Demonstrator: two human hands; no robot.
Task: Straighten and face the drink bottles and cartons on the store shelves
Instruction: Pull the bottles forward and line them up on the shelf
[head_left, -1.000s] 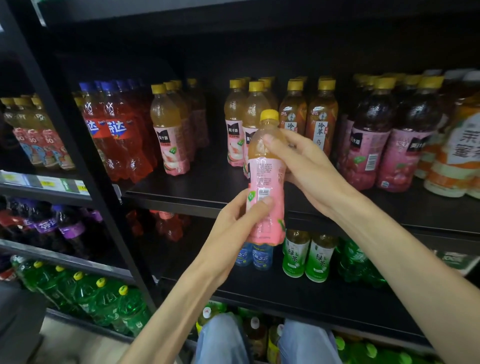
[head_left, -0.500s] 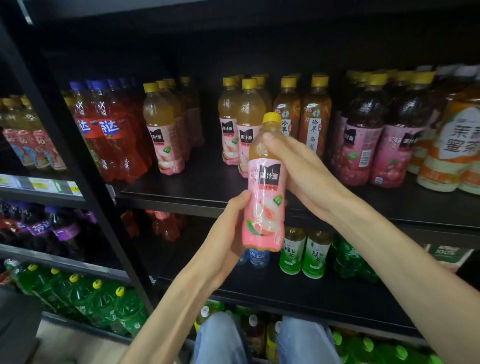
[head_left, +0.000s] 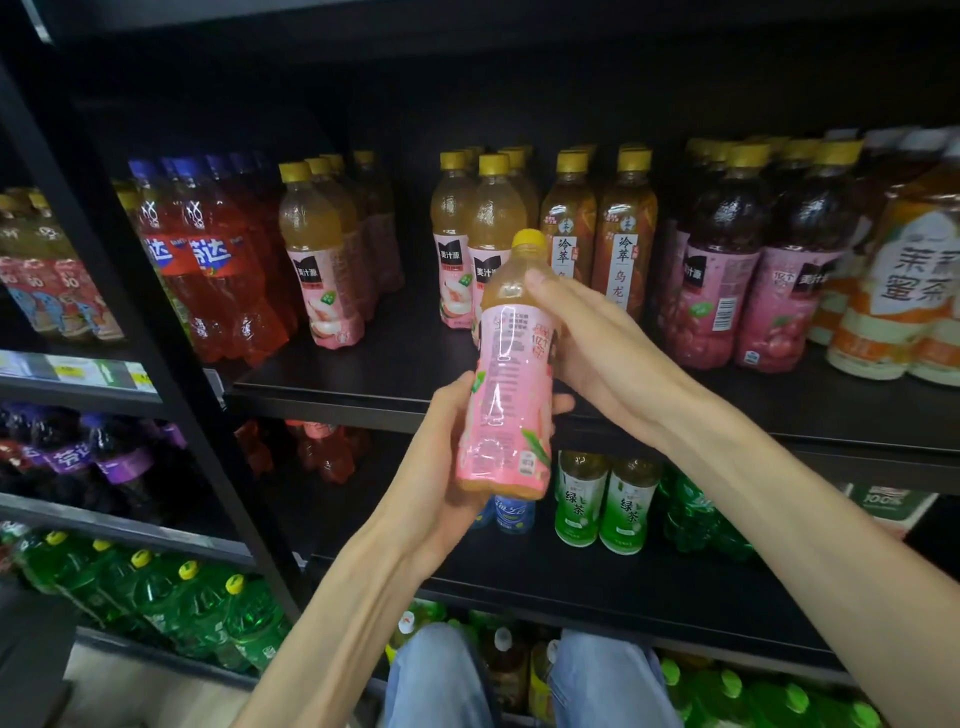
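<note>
Pink-labelled peach juice bottle up in front of the shelves, yellow cap on top, held in mid-air with both hands on it and its small-print side turned to the camera! Left hand cups the lower half from the left, fingers curled round behind the label, one fingertip peeking out on the right side. Right hand grips the upper half from the right, thumb laid across the shoulder just below the cap. The bottle leans slightly, base toward the left. Behind it, on the black middle shelf, two matching pink-label bottles stand upright facing out, oolong tea bottles just beside them on the right, dark plum-coloured bottles further right. One shelf down, green tea bottles stand near the held bottle's base.
</note>
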